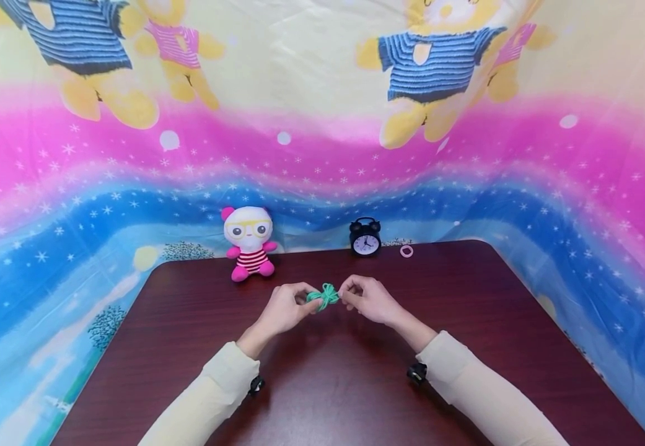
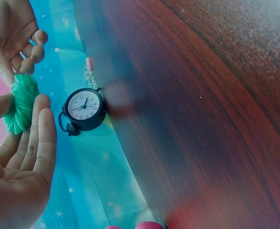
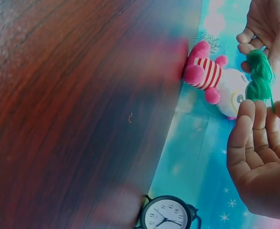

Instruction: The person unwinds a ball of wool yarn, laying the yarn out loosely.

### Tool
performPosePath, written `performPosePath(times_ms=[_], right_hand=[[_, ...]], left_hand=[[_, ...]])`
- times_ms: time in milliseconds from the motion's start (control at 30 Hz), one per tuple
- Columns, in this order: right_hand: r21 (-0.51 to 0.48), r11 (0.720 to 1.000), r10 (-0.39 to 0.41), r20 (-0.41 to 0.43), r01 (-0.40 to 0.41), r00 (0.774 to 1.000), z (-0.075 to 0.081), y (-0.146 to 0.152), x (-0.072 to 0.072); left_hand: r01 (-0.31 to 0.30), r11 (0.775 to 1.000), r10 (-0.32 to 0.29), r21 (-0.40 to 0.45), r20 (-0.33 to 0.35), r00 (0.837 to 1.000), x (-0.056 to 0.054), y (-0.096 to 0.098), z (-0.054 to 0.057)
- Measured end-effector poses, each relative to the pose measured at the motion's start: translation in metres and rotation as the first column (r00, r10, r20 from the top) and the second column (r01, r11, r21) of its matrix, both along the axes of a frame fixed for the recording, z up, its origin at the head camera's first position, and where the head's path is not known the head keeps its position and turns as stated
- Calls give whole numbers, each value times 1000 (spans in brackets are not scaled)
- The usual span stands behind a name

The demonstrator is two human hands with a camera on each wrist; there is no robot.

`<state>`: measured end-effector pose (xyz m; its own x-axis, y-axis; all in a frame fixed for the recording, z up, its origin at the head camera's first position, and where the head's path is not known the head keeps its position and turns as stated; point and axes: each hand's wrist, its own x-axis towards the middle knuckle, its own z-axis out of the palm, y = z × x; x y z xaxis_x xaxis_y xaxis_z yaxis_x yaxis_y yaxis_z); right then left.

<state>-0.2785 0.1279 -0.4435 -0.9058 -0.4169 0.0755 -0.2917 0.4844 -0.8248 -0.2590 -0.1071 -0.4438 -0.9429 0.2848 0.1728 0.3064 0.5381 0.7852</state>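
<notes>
A small bundle of looped green yarn [image 1: 328, 295] is held up above the table between both hands. My left hand [image 1: 284, 306] pinches its left side between thumb and fingers. At the other side, my right hand [image 1: 372, 300] pinches a thin green strand; in the right wrist view this strand runs from the yarn bundle [image 3: 259, 81] to the thumb. Seen from the left wrist, the yarn bundle [image 2: 23, 105] looks thick and rounded, with many strands side by side.
A plush panda toy [image 1: 251, 241] with yellow glasses sits at the back left of the dark wooden table [image 1: 333, 396]. A black alarm clock [image 1: 365, 238] stands at the back edge, and a pink ring [image 1: 406, 251] lies to its right. A printed cloth [image 1: 311, 155] hangs behind.
</notes>
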Motion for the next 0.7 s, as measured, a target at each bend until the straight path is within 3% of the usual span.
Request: performPosePath(times_ms=[333, 700], right_hand=[[-15, 999, -33, 42, 34, 999, 1, 0, 0], [72, 996, 45, 47, -48, 998, -4, -3, -1]], left_hand=[[56, 998, -57, -27, -73, 996, -1, -1, -1], [162, 987, -160, 4, -131, 978, 0, -2, -2]])
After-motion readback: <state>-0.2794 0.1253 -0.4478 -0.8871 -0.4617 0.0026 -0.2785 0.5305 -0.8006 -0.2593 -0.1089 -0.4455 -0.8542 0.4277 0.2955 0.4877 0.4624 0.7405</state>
